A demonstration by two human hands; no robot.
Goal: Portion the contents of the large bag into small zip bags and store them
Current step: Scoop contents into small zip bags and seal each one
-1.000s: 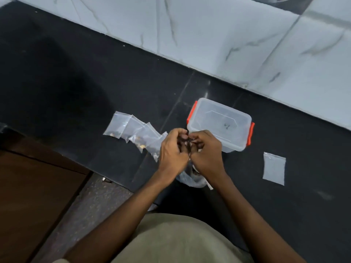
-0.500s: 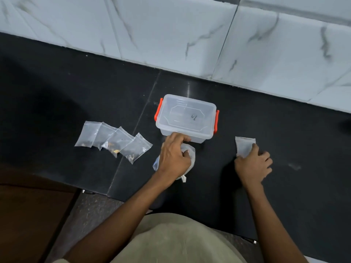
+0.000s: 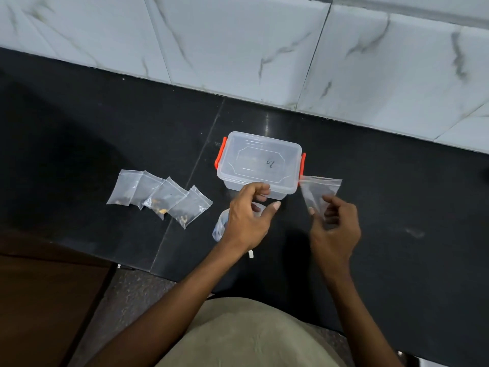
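Observation:
My right hand (image 3: 334, 229) pinches an empty small zip bag (image 3: 318, 189) by its lower part and holds it up above the black counter, its zip edge on top. My left hand (image 3: 248, 221) hovers with loosely curled fingers and holds nothing. Under it lies the large clear bag (image 3: 221, 226), mostly hidden by the hand. Several filled small zip bags (image 3: 158, 198) lie overlapping in a row on the left. A clear plastic box (image 3: 260, 162) with orange clips stands shut behind my hands.
A black stone counter (image 3: 397, 207) runs across the view, backed by a white marble-tiled wall (image 3: 264, 49). Its front edge runs just below the hands. A brown wooden surface (image 3: 39, 300) lies at the lower left.
My hands parted from the large bag. The right hand reached to the right, picked the empty small bag off the counter and lifted it. The left hand let go of the large bag.

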